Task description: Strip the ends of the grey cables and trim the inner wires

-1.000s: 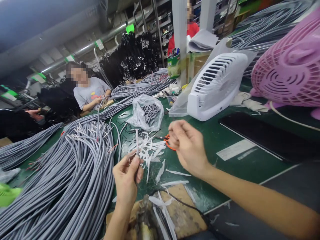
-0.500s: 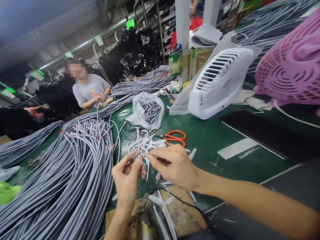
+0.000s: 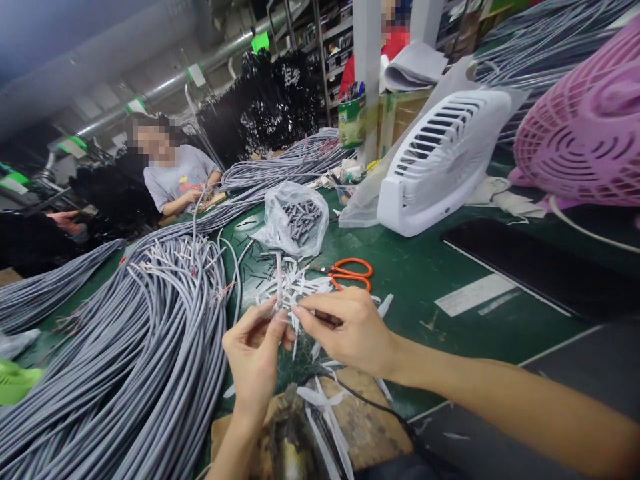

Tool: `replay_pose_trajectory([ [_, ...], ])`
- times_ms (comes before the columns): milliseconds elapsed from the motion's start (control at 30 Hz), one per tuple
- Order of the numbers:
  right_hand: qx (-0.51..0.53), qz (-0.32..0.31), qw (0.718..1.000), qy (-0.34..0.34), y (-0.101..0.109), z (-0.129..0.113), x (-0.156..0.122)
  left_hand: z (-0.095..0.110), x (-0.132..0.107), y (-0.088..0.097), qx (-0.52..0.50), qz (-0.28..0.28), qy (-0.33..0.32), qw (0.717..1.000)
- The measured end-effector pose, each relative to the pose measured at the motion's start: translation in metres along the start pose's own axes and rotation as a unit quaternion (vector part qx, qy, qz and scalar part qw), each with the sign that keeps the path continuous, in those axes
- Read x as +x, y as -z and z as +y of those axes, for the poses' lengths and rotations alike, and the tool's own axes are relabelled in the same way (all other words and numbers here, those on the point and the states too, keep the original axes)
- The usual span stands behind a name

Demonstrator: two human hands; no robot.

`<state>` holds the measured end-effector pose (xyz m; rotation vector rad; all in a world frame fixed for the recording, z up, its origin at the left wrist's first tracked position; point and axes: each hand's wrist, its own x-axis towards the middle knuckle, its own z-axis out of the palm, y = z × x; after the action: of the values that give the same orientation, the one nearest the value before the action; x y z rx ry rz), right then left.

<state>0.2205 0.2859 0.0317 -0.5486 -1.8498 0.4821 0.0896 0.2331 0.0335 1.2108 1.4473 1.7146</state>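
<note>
My left hand (image 3: 257, 340) is closed in a pinch around the lower end of a thin pale strip (image 3: 279, 273), which stands up above the fingertips. Close beside it, my right hand (image 3: 345, 327) is pinched too, its fingertips almost touching those of the left. What lies between the right fingers is too small and dark to make out. Under and behind the hands lie white scraps (image 3: 310, 285) of film or tape. Orange-handled scissors (image 3: 353, 270) rest just beyond my right hand, and a clear plastic bag (image 3: 273, 213) holds short grey tube pieces (image 3: 301, 219).
Bundled grey cables (image 3: 165, 333) cover the left side of the green table (image 3: 400, 267). A white fan (image 3: 440, 167), a pink fan (image 3: 575, 133) and a dark flat panel (image 3: 530, 267) are at right. A stained wooden board (image 3: 370, 420) lies nearest me. A co-worker (image 3: 180, 177) sits across.
Both hands stay nearly in place, with only slight finger movement at the pinch. The view has shifted a little; the strip is still upright in my left hand.
</note>
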Motion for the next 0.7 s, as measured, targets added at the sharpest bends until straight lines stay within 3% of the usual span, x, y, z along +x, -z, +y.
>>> replay_pose_trajectory([
  [200, 0.007, -0.004, 1.0, -0.024, -0.001, -0.003, 0.0, 0.002, -0.001, -0.004, 0.035, 0.007, -0.022, 0.999],
  [333, -0.005, 0.042, 0.998, -0.048, -0.001, -0.002, 0.001, 0.002, -0.003, -0.008, 0.031, 0.002, 0.01, 0.999],
  [433, 0.004, 0.069, 0.992, -0.108, 0.002, 0.002, 0.003, 0.002, -0.005, -0.01, 0.019, 0.015, 0.022, 0.999],
  [600, 0.143, 0.061, 0.966, -0.208, 0.0, 0.011, 0.009, 0.001, -0.003, -0.009, 0.008, 0.058, 0.036, 0.998],
  [700, 0.227, 0.032, 0.939, -0.257, -0.005, 0.013, 0.009, 0.001, -0.001, -0.009, -0.005, 0.052, 0.059, 0.997],
])
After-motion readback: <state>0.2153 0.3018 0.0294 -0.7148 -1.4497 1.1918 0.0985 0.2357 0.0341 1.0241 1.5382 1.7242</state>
